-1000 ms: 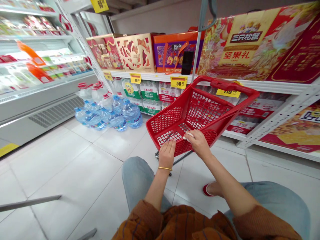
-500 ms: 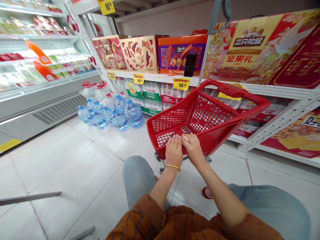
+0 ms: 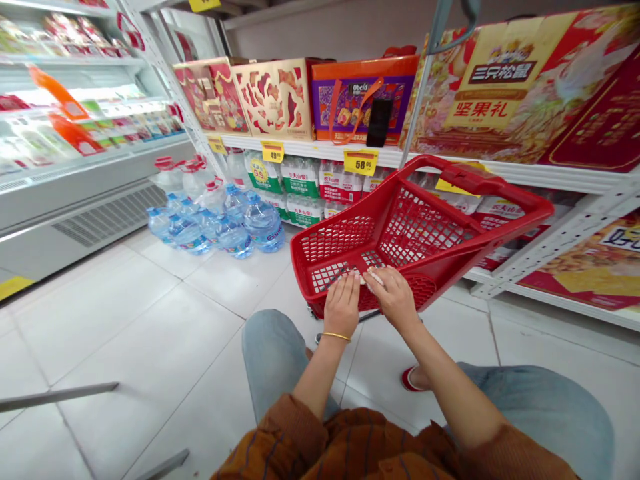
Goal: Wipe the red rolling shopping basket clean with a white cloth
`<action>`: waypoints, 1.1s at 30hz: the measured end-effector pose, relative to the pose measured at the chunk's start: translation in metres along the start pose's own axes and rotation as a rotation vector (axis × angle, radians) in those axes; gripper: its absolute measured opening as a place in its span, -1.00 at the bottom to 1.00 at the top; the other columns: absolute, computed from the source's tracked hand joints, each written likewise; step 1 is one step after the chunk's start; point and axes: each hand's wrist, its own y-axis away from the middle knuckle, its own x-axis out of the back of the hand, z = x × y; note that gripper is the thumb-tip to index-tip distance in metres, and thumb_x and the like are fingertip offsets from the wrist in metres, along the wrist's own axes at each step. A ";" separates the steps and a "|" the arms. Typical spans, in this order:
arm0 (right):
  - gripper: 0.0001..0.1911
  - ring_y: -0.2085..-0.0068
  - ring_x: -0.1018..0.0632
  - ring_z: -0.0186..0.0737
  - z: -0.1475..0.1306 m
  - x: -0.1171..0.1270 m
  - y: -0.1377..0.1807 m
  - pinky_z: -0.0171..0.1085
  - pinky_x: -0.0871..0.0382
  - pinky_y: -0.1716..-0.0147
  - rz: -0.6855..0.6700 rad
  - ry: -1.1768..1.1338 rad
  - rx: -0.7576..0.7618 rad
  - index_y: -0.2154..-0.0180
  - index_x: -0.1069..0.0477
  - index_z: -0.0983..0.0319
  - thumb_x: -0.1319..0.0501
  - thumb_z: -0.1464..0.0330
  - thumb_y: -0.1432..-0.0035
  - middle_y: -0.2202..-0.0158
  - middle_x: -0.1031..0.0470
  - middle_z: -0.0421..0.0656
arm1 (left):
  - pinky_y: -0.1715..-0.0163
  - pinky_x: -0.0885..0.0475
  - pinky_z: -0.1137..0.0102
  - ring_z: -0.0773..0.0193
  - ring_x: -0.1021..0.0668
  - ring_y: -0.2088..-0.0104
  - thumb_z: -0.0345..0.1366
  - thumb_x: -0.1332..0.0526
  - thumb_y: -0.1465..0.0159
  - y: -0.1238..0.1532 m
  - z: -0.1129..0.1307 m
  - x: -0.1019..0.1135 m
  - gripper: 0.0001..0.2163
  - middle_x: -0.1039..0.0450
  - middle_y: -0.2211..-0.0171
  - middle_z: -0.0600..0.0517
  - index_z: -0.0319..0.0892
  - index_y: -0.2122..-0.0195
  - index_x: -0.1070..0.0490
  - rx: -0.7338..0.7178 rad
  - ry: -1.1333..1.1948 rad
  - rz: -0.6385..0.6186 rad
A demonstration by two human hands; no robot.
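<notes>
A red plastic shopping cart (image 3: 345, 235) with a lattice basket stands tilted before me, its handle at the upper right. My left hand (image 3: 343, 301), with a gold bangle at the wrist, lies over the cart's near side, fingers pressed together. Beside it, my right hand (image 3: 395, 295) is closed with bent fingers at the same side. A small white piece (image 3: 363, 278), perhaps tissue, shows between the fingertips of both hands. How firmly each hand holds it is hidden. The basket's floor shows through behind the fingers.
Large water bottles (image 3: 264, 227) stand on the tiled floor to the left, near a refrigerated display (image 3: 95, 193). Gift boxes (image 3: 274, 100) line the shelf ahead, with a black phone-like slab (image 3: 379, 123) before an orange one. Wrapped water packs (image 3: 301, 179) sit below.
The hands have drawn slightly apart, and more of the white piece shows between them. My view has shifted a little, and the cart's handle appears farther right.
</notes>
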 end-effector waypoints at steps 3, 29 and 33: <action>-0.63 -0.02 -0.45 -0.14 0.008 0.002 0.003 -0.04 -0.33 -0.13 -0.005 -0.009 -0.013 -0.05 -0.41 0.15 -0.13 0.52 -0.23 0.03 -0.49 -0.05 | -0.16 -0.25 0.26 0.17 -0.44 -0.13 -0.46 0.07 -0.32 0.000 0.000 -0.001 -0.54 -0.40 -0.13 -0.15 -0.25 -0.25 -0.19 -0.002 -0.003 -0.023; -0.76 0.02 -0.44 -0.11 -0.013 -0.001 -0.004 0.02 -0.29 -0.11 0.017 -0.124 -0.165 0.07 -0.47 0.21 -0.09 0.42 -0.28 0.09 -0.50 -0.04 | -0.17 -0.20 0.25 0.17 -0.43 -0.11 -0.40 0.06 -0.35 -0.004 0.018 -0.002 -0.59 -0.43 -0.11 -0.10 -0.25 -0.20 -0.26 0.103 0.025 -0.038; -0.75 -0.02 -0.41 -0.10 -0.021 -0.007 -0.002 0.01 -0.30 -0.12 0.061 -0.099 -0.162 0.04 -0.45 0.24 -0.09 0.43 -0.28 0.07 -0.50 -0.02 | -0.17 -0.19 0.27 0.18 -0.43 -0.10 -0.40 0.06 -0.35 -0.002 0.017 -0.002 -0.60 -0.44 -0.10 -0.10 -0.27 -0.18 -0.29 0.097 -0.003 -0.022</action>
